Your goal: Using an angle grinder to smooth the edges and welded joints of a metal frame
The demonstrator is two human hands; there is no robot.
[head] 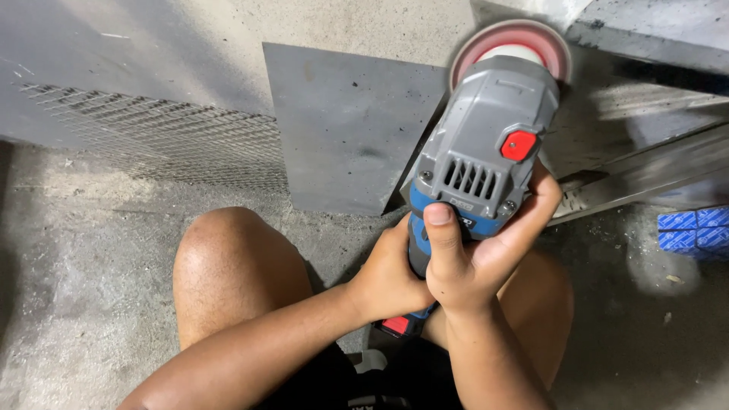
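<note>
Seen from above at centre frame: a grey and blue handheld angle grinder (486, 144) with a red button and a round red-rimmed disc (510, 45) at twelve o'clock, pointing toward a flat grey metal plate (345, 125) leaning against the concrete wall (228, 45). Right hand (478, 258) clamped around the blue grip just behind the grey head, thumb laid up over the housing; left hand (387, 277) at nine o'clock of it, fingers curled tight on the same body lower down. Bare knee (228, 266) at eight o'clock, expanded metal mesh sheet (167, 137) at ten o'clock, angled steel bar (645, 171) at three o'clock, blue patterned box (695, 228) beyond it.
</note>
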